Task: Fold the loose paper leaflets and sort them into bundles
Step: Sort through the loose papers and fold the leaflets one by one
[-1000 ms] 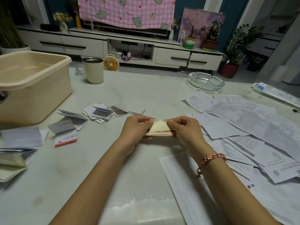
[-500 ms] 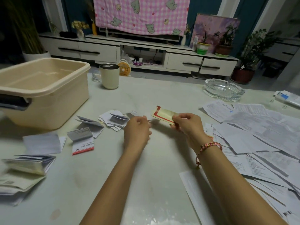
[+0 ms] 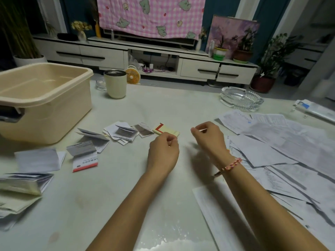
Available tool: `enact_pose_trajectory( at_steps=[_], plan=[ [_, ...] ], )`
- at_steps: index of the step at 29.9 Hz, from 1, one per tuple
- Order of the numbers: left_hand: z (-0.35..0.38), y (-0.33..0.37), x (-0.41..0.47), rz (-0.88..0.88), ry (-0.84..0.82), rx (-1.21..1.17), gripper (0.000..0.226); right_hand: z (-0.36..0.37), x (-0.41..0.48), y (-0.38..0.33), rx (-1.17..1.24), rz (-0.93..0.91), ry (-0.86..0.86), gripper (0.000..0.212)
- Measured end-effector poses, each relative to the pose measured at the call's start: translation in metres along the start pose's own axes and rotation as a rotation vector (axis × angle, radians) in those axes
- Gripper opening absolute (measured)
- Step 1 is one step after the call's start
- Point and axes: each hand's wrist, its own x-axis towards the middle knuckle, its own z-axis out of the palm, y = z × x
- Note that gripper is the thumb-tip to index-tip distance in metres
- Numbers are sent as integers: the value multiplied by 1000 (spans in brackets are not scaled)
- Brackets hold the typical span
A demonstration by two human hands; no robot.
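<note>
- Head view: up at the person's eye level, angled forward and down across the table (image 3: 126,178).
- Close in: both forearms run up from the bottom edge to the left hand (image 3: 163,151) and right hand (image 3: 208,138), mid-frame.
- Wide lens: the far side takes in the TV cabinet (image 3: 199,69).

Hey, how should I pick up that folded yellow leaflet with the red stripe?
Pinch the yellow leaflet by its right end, bringing the right hand in from the right. It lies flat with its left end against a grey folded leaflet, while the right end rests on bare table.
</note>
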Motion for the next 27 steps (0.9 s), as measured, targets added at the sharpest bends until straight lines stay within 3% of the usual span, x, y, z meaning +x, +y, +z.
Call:
enact_pose_trajectory(
  at_steps=[2, 6, 9, 12, 15, 17, 21, 24, 27],
  plan=[
    [5, 3, -8, 57, -53, 10, 10, -32, -7, 10, 39, -4, -17, 5],
    [14, 7, -23, 149, -176, 44, 8, -97, -23, 29, 92, 50, -37, 10],
    [16, 6, -28, 183, -213, 76, 9, -129, -34, 53, -102, 35, 43, 15],
    [17, 5, -29, 203, -222, 111, 8, -136, -46, 79, -453, -16, -4, 44],
    [19, 4, -31, 212, -229, 134, 11, -131, -52, 94, -543, -66, -84, 71],
    [20, 3, -32, 223, -230, 147, 12, -128, -50, 101, -588, -98, -101, 63],
    [20, 3, -32, 230, -229, 157, 10, -124, -45, 109, -704, -277, 47, 16],
    [21, 3, -31, 230, -218, 147, 11, -123, -41, 108, -715, -347, 145, 21],
    [22, 4, -32, 230, -215, 109, 11, -123, -40, 96, -580, -358, 280, 20]
  ],
)
